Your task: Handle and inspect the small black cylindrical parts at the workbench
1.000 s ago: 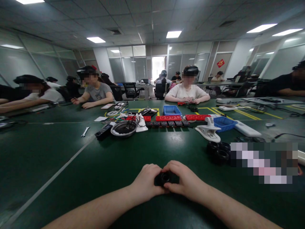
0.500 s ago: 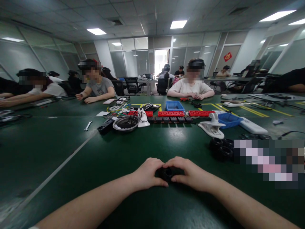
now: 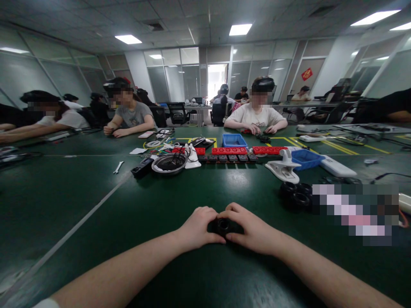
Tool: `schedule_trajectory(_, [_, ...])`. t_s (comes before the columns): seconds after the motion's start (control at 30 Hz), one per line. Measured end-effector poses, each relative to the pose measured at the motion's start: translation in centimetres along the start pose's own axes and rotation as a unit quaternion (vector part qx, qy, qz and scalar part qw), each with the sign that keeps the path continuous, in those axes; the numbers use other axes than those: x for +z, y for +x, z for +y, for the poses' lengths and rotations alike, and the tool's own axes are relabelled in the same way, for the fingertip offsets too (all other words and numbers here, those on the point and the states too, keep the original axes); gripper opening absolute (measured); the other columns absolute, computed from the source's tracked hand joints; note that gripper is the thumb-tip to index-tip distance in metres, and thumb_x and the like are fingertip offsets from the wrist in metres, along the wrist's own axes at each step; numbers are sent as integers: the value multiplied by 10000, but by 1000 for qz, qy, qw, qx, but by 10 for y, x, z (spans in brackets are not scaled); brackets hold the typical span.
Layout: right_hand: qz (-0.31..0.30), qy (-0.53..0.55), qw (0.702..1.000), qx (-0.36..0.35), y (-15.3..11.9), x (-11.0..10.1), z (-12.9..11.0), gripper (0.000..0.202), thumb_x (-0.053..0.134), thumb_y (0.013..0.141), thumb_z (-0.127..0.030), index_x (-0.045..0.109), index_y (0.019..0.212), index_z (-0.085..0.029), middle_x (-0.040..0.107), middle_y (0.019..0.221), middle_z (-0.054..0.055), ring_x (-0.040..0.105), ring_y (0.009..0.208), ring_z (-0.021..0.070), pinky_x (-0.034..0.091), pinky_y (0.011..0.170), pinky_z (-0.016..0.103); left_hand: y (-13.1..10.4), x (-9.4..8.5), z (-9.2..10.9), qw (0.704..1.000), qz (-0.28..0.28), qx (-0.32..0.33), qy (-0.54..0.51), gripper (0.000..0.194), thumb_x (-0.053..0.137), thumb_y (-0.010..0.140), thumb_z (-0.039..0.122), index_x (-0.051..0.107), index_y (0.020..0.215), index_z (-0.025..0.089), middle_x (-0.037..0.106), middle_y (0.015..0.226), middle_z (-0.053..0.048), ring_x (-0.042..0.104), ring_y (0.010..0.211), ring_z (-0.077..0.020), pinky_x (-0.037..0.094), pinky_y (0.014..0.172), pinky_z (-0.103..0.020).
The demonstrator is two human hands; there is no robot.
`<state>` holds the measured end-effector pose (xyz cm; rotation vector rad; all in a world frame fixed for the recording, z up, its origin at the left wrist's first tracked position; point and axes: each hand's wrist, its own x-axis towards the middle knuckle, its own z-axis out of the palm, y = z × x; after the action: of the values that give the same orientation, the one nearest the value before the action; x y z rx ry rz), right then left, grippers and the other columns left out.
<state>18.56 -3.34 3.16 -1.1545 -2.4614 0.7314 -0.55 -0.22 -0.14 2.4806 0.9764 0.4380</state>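
A small black round part (image 3: 224,225) with a hole in its top is between my two hands, low in the middle of the head view. My left hand (image 3: 199,227) curves around its left side, thumb at the near edge. From the right, my right hand (image 3: 248,226) wraps it with fingers and thumb, the fingertips of both hands nearly meeting at the far side. Several black ring-shaped parts (image 3: 301,199) stand together to the right of my hands.
Across the green table (image 3: 154,205) lie a wrench (image 3: 118,167), a metal bowl (image 3: 169,164), red socket strips (image 3: 229,150), a white clamp (image 3: 283,167) and a blue tray (image 3: 306,159). A person in a white shirt (image 3: 256,116) sits opposite.
Both hands still hold the black part and appear slightly higher and further left in the view. The opposite person's hands have moved a little apart.
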Motion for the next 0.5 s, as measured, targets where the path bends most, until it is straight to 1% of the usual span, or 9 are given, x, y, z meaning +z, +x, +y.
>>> schedule_trajectory(0.07, [-19, 53, 998, 2, -2, -5, 2, 490, 624, 708, -183, 465, 1169, -234, 456, 1116, 47, 495, 989, 187, 400, 877, 330, 0, -1, -1, 1000, -4, -2, -11, 411, 729, 623, 468, 582, 875, 178, 580, 839, -9, 538, 816, -211, 383, 725, -300])
schedule_trajectory(0.1, [-12, 62, 998, 16, -2, -5, 3, 540, 647, 694, -220, 437, 1192, -224, 444, 1145, 57, 490, 1003, 198, 399, 880, 342, 0, -1, -1, 1000, -3, -4, -16, 406, 736, 622, 448, 580, 887, 182, 581, 853, -9, 537, 826, -212, 383, 735, -302])
schedule_trajectory(0.13, [7, 60, 998, 36, -2, -3, 2, 588, 674, 671, -273, 419, 1198, -209, 444, 1157, 69, 487, 1008, 213, 402, 871, 356, 0, -1, -1, 1000, -1, -6, -18, 395, 741, 623, 421, 578, 896, 187, 583, 866, -8, 536, 837, -212, 381, 746, -305])
schedule_trajectory(0.2, [64, 35, 994, 81, 0, 4, -1, 639, 715, 615, -372, 426, 1154, -187, 481, 1116, 81, 497, 982, 237, 415, 826, 373, 0, 0, -1, 1000, 3, -8, -19, 370, 746, 623, 371, 574, 900, 196, 583, 894, -6, 528, 860, -215, 375, 767, -313])
schedule_trajectory(0.3, [124, -5, 986, 113, 3, 17, -5, 567, 734, 570, -431, 472, 1005, -180, 539, 974, 63, 523, 884, 233, 423, 739, 356, 0, -1, 0, 1000, 11, -12, -16, 391, 761, 595, 341, 565, 901, 198, 578, 918, -12, 513, 882, -225, 363, 791, -328])
schedule_trajectory(0.4, [146, -16, 981, 130, 6, 28, -7, 496, 728, 569, -456, 472, 890, -179, 549, 875, 50, 525, 778, 211, 413, 652, 323, 0, -2, -1, 1000, 9, -1, -14, 402, 765, 585, 330, 558, 904, 200, 582, 918, -9, 510, 880, -224, 357, 799, -330])
schedule_trajectory(0.5, [157, -19, 978, 133, 8, 34, -5, 395, 711, 610, -398, 461, 830, -185, 543, 827, 38, 514, 744, 198, 400, 618, 303, 0, -2, -2, 1000, 3, 10, -10, 324, 736, 633, 328, 566, 874, 195, 592, 876, -4, 517, 855, -216, 361, 784, -319])
